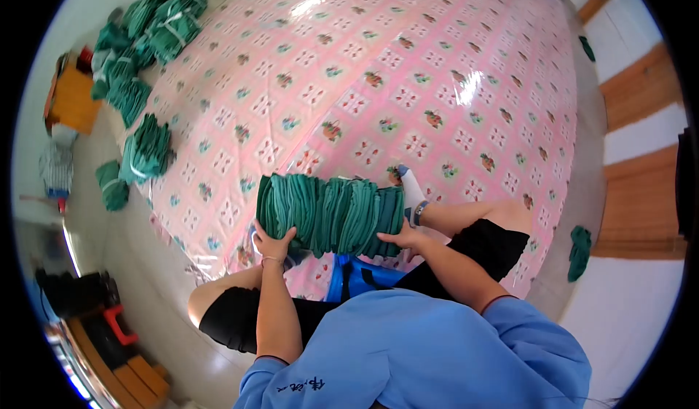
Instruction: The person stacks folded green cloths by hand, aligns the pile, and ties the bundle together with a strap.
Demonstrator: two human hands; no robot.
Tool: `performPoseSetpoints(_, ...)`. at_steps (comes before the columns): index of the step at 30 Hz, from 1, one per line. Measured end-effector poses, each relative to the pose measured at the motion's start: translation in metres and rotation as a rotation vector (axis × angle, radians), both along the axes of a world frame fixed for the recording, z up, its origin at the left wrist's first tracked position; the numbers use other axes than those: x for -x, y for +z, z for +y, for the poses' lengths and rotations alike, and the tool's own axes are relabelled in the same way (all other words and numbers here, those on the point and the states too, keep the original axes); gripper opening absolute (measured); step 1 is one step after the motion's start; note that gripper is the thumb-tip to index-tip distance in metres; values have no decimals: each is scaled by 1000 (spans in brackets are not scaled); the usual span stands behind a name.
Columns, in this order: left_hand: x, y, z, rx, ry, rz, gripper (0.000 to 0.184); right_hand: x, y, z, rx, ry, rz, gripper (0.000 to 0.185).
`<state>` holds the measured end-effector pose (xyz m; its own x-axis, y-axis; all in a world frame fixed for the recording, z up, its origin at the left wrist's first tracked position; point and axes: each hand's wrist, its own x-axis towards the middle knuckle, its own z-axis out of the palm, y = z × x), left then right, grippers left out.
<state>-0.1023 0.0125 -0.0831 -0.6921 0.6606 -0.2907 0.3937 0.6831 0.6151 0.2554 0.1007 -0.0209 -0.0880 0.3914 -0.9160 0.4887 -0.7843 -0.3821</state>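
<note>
A long row of folded green cloths (pixel 331 212), pressed together on edge, lies across in front of my crossed legs. My left hand (pixel 272 243) grips its left end, with the thumb on the near side. At the right end, my right hand (pixel 401 237) holds the row with fingers spread around the cloths. The undersides of the cloths and some of my fingertips are hidden. Just below the row, a blue bag (pixel 364 278) with black straps sits between my legs.
A pink patterned sheet (pixel 349 103) covers the floor. Tied green bundles (pixel 145 151) lie along its left edge, with more at the upper left. A wooden box (pixel 76 96) and a red-handled item (pixel 119 325) are at left. Loose green cloth (pixel 579 252) lies at right.
</note>
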Motion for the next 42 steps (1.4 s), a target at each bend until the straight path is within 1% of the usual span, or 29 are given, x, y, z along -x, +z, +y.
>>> performPoseSetpoints(1,0,15,5,38,5,-93,131,3,-27,-6,-41,-81,-58,107)
performPoseSetpoints(2,-1,29,10,82,15,-183,131,1,-54,-6,-88,-121,-20,101)
performPoseSetpoints(3,-1,29,14,83,-13,-170,130,-2,-82,-5,-134,-155,18,95)
performPoseSetpoints(4,0,27,16,85,-37,-158,129,2,-84,-5,-179,-186,55,88)
performPoseSetpoints(5,2,25,18,82,-54,-149,128,2,-86,-2,-207,-162,28,69)
performPoseSetpoints(8,9,42,56,205,-129,-8,115,-1,-29,47,-163,-171,139,58)
performPoseSetpoints(9,24,35,74,131,-159,56,101,-3,-24,72,-216,-235,178,53)
performPoseSetpoints(10,34,43,97,78,-163,11,96,-5,-22,100,-273,-298,217,48)
performPoseSetpoints(12,35,76,147,-105,-108,-165,81,-8,-26,154,-339,-497,366,58)
performPoseSetpoints(14,31,83,186,-195,-349,114,81,6,6,184,-581,-434,220,67)
performPoseSetpoints(15,27,74,198,-105,-454,263,82,12,21,201,-710,-403,148,71)
performPoseSetpoints(16,21,58,210,-16,-555,413,83,16,19,209,-722,-237,112,75)
performPoseSetpoints(18,9,33,216,-77,-625,107,83,21,0,203,-737,90,24,82)
performPoseSetpoints(20,-11,48,232,-4,-506,-32,86,27,-21,193,-904,235,-158,83)
performPoseSetpoints(21,-12,47,235,55,-515,-34,88,29,-28,192,-968,308,-253,83)
performPoseSetpoints(24,-11,38,227,114,-457,-182,89,45,12,193,-828,397,-461,84)
performPoseSetpoints(25,-5,35,224,80,-466,-249,87,54,8,200,-917,400,-483,83)
performPoseSetpoints(27,-3,14,227,28,-473,181,87,62,-3,202,-1053,398,-562,82)
performPoseSetpoints(28,-19,47,241,41,-457,242,88,67,-8,207,-1200,390,-587,83)
performPoseSetpoints(29,-25,45,252,37,-456,365,88,74,-8,214,-1211,391,-599,82)
performPoseSetpoints(30,-34,56,266,54,-470,375,90,82,1,217,-1156,417,-665,83)
performPoseSetpoints(31,-41,45,274,98,-486,529,89,83,-13,219,-1242,437,-737,83)
performPoseSetpoints(32,-39,26,275,71,-553,585,84,81,-25,227,-1195,467,-686,81)
performPoseSetpoints(33,-38,5,268,-35,-577,671,76,77,-35,230,-1233,440,-649,80)
performPoseSetpoints(34,-43,1,255,-159,-543,626,69,70,-44,231,-1291,411,-589,78)
performPoseSetpoints(35,-42,-10,241,-322,-567,699,67,61,-50,230,-1294,404,-544,78)
performPoseSetpoints(36,-37,-20,228,-369,-577,715,64,59,-52,227,-1311,393,-492,78)
performPoseSetpoints(38,-31,-32,227,-276,-571,718,62,52,-56,240,-1325,396,-428,77)
performPoseSetpoints(42,-33,-42,232,-324,-589,700,58,51,-58,250,-1271,425,-427,75)
